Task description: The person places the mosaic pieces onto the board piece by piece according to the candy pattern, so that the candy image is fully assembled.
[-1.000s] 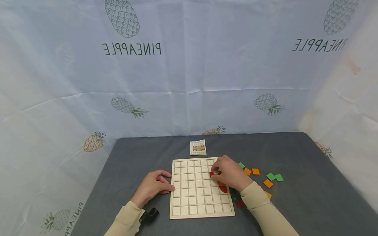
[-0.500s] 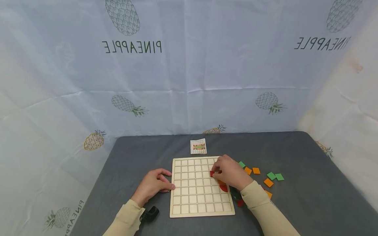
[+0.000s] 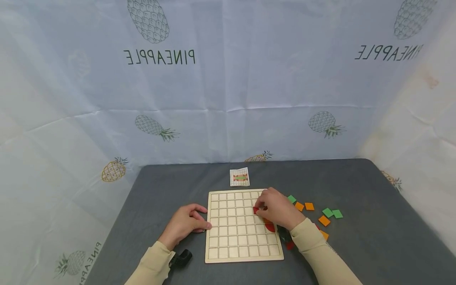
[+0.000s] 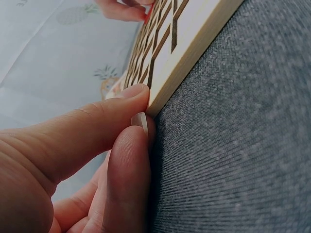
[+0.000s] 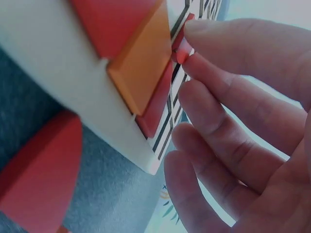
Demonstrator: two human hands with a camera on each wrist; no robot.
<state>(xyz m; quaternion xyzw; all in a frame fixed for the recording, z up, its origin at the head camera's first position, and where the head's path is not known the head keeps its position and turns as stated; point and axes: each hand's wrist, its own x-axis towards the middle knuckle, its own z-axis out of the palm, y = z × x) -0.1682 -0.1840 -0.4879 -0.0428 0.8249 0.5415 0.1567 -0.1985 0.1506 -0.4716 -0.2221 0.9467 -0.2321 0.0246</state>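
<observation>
A pale wooden board (image 3: 232, 229) with a grid of square recesses lies on the dark table. My left hand (image 3: 186, 223) rests at its left edge, thumb tip and fingertips touching the rim, as the left wrist view shows close up. Over the right part of the board, my right hand (image 3: 278, 208) pinches a small red tile (image 3: 255, 210) between thumb and index finger, low at the grid. In the right wrist view, the other fingers curl loosely beside it. An orange tile (image 5: 141, 60) and red tiles (image 5: 154, 107) sit in cells along the right side, partly hidden by the hand in the head view.
Loose orange tiles (image 3: 309, 206) and green tiles (image 3: 327, 213) lie right of the board. A red piece (image 5: 46, 170) lies beside its right edge. A small printed pattern card (image 3: 240, 177) lies behind the board. A pineapple-print cloth (image 3: 228, 79) hangs behind the table.
Both hands stay nearly still, the right fingers keeping to the same red tile. The head view shifts very slightly.
</observation>
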